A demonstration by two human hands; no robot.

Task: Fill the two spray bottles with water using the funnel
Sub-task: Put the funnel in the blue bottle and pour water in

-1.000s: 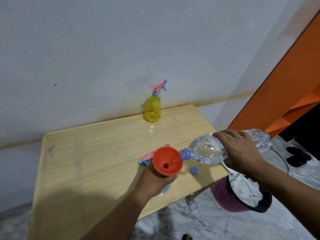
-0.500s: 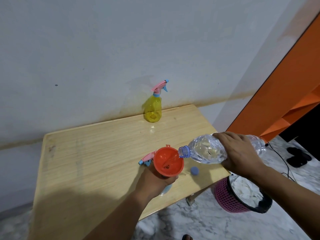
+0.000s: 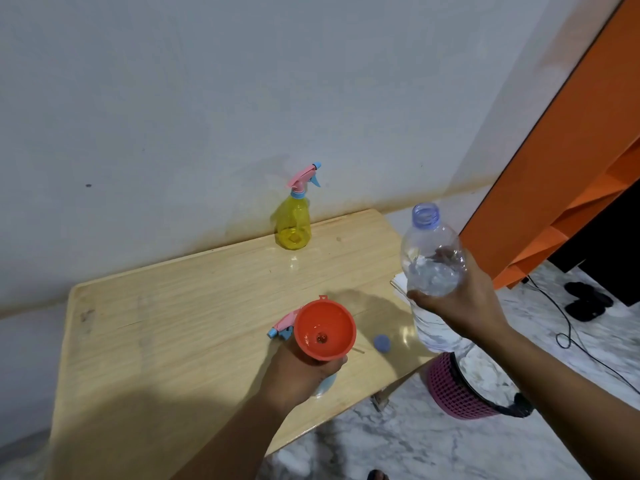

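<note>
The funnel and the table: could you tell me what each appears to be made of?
The funnel looks like smooth orange plastic, going by its uniform colour and moulded hanging tab. The table looks like pale wood or wood-look laminate, showing grain lines and a slight sheen.

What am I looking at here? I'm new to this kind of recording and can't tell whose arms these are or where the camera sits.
There is no machine: a person wears a camera on the head, looking down at their own two hands. The left hand grips a blue spray bottle with an orange funnel in its neck. The right hand holds a clear water bottle upright, cap off. On the wooden table lie a blue cap and a loose spray head; a yellow spray bottle stands by the wall. A pink bin stands on the floor.
</note>
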